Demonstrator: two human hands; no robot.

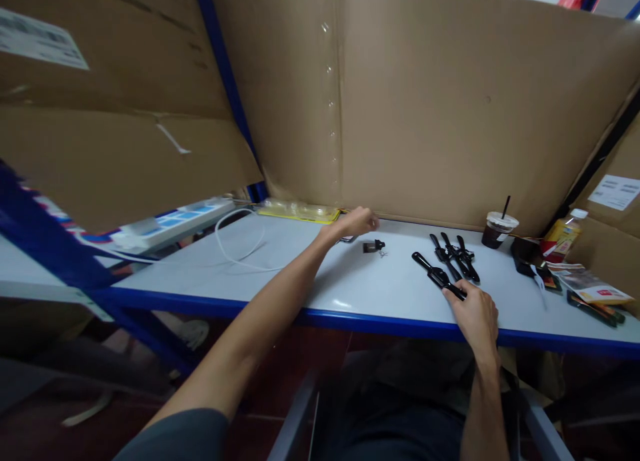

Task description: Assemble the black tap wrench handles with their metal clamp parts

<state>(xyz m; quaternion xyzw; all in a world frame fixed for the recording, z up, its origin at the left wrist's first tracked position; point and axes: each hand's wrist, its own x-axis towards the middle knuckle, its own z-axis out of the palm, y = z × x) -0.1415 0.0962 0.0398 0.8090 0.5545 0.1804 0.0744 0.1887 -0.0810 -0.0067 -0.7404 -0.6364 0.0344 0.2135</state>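
- Left hand (pixel 361 220) was out near the desk's (pixel 380 291) far edge, fingers curled, any grip impossible to tell!
- Right hand (pixel 474 312) had fingers wrapped round one black tool (pixel 439 276) by the front edge!
- Other black tools (pixel 453 253) lay just beyond!

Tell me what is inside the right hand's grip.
The right hand holds one end of a black tool; its middle and far end show, but fingers cover part of the gripped end.
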